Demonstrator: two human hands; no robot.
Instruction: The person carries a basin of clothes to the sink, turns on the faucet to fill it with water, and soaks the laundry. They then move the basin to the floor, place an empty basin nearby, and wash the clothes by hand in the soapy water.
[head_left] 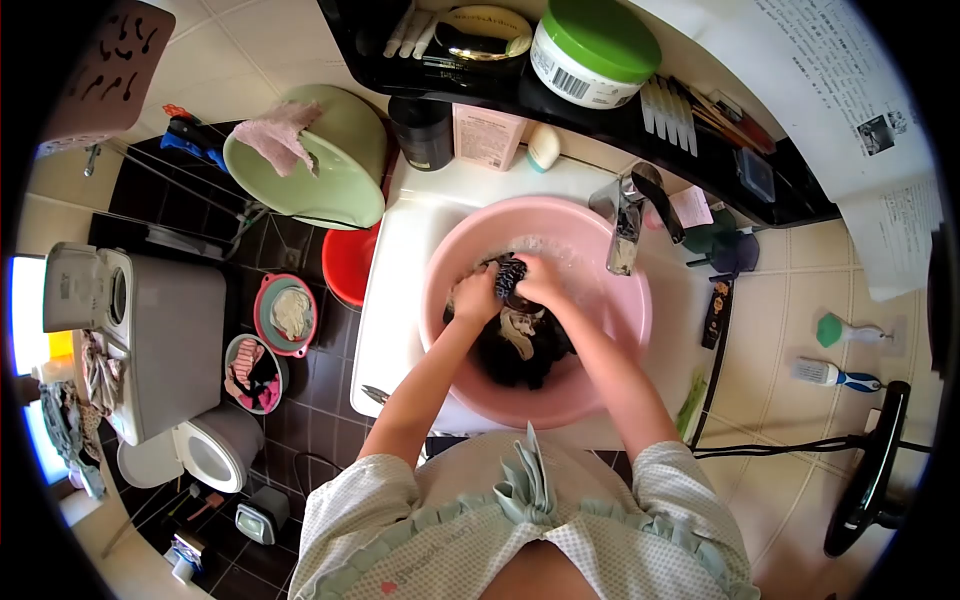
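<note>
A large pink basin sits on the white sink top, with sudsy water at its upper part. Dark wet cloth with a pale patch lies in it. My left hand is closed on a dark patterned part of the cloth, near the basin's middle. Right beside it, my right hand grips the same bunched cloth from the other side. The fingertips of both hands are partly hidden by the fabric. A metal faucet reaches over the basin's upper right rim.
A black shelf with a green-lidded tub runs above the sink. To the left hang a green basin and pink cloth. A red basin, two small basins of laundry, a toilet and a washing machine stand farther left.
</note>
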